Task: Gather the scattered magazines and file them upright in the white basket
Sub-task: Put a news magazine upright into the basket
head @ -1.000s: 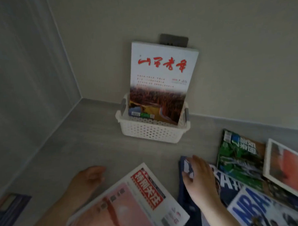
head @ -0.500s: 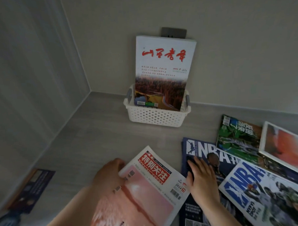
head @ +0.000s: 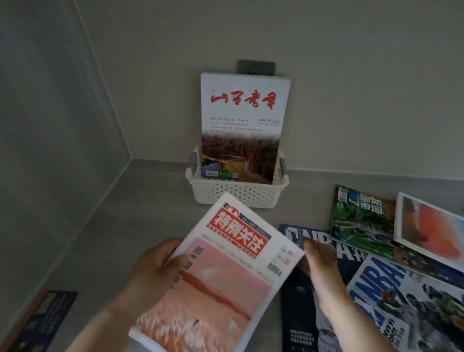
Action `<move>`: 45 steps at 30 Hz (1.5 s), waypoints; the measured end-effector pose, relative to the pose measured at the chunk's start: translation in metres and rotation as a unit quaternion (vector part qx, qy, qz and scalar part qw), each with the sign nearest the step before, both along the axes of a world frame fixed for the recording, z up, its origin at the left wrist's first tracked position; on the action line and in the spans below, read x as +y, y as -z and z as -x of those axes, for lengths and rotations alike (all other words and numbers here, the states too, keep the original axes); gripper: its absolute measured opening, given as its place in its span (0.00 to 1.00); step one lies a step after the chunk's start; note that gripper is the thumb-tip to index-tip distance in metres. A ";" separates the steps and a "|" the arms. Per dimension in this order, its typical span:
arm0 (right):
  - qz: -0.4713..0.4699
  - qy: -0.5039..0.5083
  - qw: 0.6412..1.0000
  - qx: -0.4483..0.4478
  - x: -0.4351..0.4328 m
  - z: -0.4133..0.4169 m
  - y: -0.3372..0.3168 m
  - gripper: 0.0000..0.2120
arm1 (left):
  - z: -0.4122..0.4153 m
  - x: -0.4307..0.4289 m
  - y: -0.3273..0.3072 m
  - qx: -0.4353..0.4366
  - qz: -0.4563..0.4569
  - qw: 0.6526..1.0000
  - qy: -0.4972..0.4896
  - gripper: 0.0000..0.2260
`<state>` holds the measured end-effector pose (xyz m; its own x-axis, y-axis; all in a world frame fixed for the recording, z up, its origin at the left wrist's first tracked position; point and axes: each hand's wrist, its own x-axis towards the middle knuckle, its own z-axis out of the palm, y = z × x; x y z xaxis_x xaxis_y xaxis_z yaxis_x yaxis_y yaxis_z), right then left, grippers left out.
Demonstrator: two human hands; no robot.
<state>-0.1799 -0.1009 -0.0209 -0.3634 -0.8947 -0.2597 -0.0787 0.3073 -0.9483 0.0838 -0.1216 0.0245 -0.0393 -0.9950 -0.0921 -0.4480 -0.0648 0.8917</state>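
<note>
The white basket [head: 237, 194] stands against the far wall with one white-and-red magazine [head: 243, 127] upright in it. My left hand [head: 152, 272] grips the left edge of a pink-and-white magazine [head: 217, 283], lifted and tilted above the floor in front of the basket. My right hand [head: 321, 267] is at that magazine's right edge, over a dark NBA magazine [head: 298, 314]; whether it grips is unclear. Flat on the right lie a green magazine [head: 360, 220], a white NBA magazine [head: 417, 306] and a magazine with an orange picture [head: 438, 230].
A dark magazine [head: 33, 331] lies at the left wall's foot. Walls meet in a corner left of the basket. A dark wall plate [head: 256, 67] shows behind the upright magazine. Grey floor [head: 137, 214] lies between the basket and my hands.
My left hand took hold of the pink-and-white magazine and lifted it off the floor toward the basket. My right hand shifted from the dark NBA magazine to the lifted magazine's right edge.
</note>
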 end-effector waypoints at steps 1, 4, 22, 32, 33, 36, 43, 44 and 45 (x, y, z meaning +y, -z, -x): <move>0.029 -0.010 0.994 -0.105 -0.005 0.000 -0.008 0.11 | 0.000 -0.005 -0.006 0.020 0.017 1.000 -0.013 0.17; 0.088 -0.103 0.963 -0.233 -0.019 -0.008 -0.036 0.14 | 0.006 -0.023 -0.023 0.100 0.054 0.993 -0.044 0.12; 0.184 -0.074 0.980 -0.021 -0.208 -0.013 -0.166 0.16 | 0.041 -0.210 -0.095 0.230 0.201 0.949 -0.071 0.11; 0.090 -0.031 0.995 0.032 -0.242 -0.011 -0.108 0.15 | 0.041 -0.257 -0.036 0.075 0.099 0.991 -0.040 0.08; 0.083 -0.030 0.995 0.037 -0.244 -0.011 -0.103 0.15 | 0.041 -0.260 -0.033 0.068 0.092 0.993 -0.040 0.09; 0.076 -0.013 0.996 0.034 -0.249 -0.009 -0.092 0.16 | 0.046 -0.268 -0.025 0.055 0.094 0.993 -0.043 0.08; 0.090 0.049 0.983 0.155 -0.257 0.002 -0.083 0.14 | 0.061 -0.284 -0.019 -0.043 0.148 0.980 -0.126 0.08; 0.090 0.054 0.983 0.153 -0.257 0.003 -0.081 0.13 | 0.060 -0.286 -0.017 -0.052 0.158 0.977 -0.137 0.08; 0.090 0.060 0.983 0.151 -0.257 0.005 -0.080 0.13 | 0.059 -0.288 -0.016 -0.057 0.163 0.974 -0.148 0.08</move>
<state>-0.1847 -0.3581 0.0588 -0.5046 -0.8626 0.0356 -0.3393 0.1603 -0.9269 0.0248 -0.4100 0.0407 0.2446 -0.9383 0.2444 -0.5509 0.0729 0.8314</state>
